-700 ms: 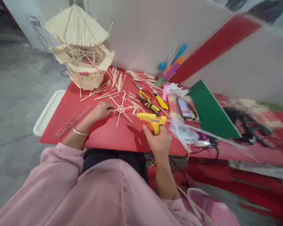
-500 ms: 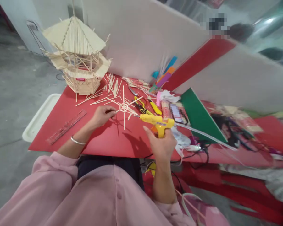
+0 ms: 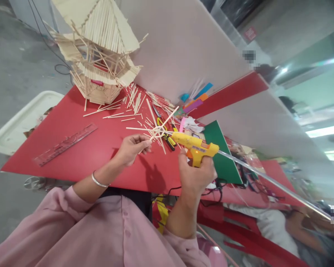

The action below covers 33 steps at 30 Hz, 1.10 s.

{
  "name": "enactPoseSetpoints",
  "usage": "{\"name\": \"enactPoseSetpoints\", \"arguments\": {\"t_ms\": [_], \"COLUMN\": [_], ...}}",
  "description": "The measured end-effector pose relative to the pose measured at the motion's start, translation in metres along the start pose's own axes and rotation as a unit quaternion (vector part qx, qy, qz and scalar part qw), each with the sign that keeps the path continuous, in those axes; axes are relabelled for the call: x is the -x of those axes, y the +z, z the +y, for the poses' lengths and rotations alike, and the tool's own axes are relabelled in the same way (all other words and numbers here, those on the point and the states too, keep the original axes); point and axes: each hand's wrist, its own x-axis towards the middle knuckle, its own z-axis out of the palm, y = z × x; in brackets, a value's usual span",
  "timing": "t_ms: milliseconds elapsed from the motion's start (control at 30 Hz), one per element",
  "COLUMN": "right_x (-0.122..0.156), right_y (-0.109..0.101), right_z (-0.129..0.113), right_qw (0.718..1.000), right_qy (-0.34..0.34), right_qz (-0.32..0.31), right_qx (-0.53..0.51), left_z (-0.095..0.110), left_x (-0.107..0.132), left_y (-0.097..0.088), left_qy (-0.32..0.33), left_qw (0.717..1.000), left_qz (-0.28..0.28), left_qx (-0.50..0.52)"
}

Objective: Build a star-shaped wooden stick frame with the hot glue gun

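From the head cam, the left hand (image 3: 135, 148) has thumb and fingers pinched on one spoke of a little stick wheel (image 3: 158, 131), basically a small ring with thin wooden sticks poking outward. The wheel is held up over the red table (image 3: 80, 157), roughly in the middle of the view and in front of some yellow-and-black pliers (image 3: 169, 142). Right hand (image 3: 197, 174) is wrapped around the handle of a yellow glue gun (image 3: 187, 141), nozzle pointing left, right at the wheel's ring. Can't tell if the tip is actually touching the wood. A long clear glue stick (image 3: 256, 170) pokes out the back of the gun.

Around them: a clear ruler (image 3: 66, 144) lies flat on the table near the left forearm, which has a silver bracelet (image 3: 96, 181) on it. Further back there's a stick-built house (image 3: 102, 85) with layered roofs, and a bunch of loose sticks (image 3: 135, 98) scattered just beside it. A green board (image 3: 215, 134) sits behind the gun, and a white tray (image 3: 5, 133) is off past the table's left edge.
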Motion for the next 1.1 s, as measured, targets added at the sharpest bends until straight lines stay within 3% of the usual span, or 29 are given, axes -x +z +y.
{"name": "enactPoseSetpoints", "arguments": {"t_ms": [367, 1100], "right_x": [-0.002, -0.001], "right_y": [0.003, 0.006], "right_z": [-0.014, -0.012], "right_qw": [1.000, 0.998], "right_qy": [-0.022, -0.053], "right_qz": [0.012, 0.022], "right_qx": [0.001, 0.030], "left_z": [0.006, 0.006], "left_x": [0.006, 0.007], "left_y": [-0.004, -0.004], "left_qy": [-0.004, -0.006], "left_qw": [0.999, 0.999], "left_qz": [0.008, 0.012], "left_qx": [0.038, 0.039]}}
